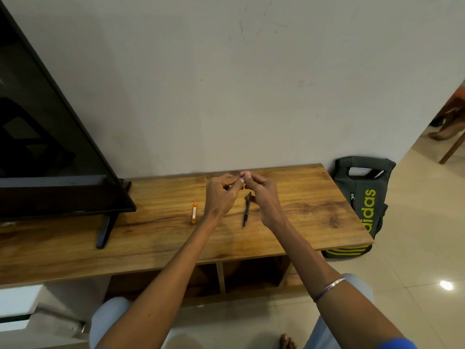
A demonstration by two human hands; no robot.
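My left hand [221, 195] and my right hand [261, 195] meet above the wooden TV unit [314, 210], fingertips together. Between them they pinch a small thin whitish item [243, 174]; it is too small to identify. A dark pen [247, 210] lies on the wood just under my right hand. An orange tube-shaped case [194, 213] lies left of my left wrist. A tiny metallic bit [202, 210] shows beside that wrist.
A black TV [50, 147] stands on its foot [105, 230] at the left of the unit. A dark backpack [362, 197] with yellow lettering leans against the wall at the right. Open shelves sit below the top; tiled floor lies to the right.
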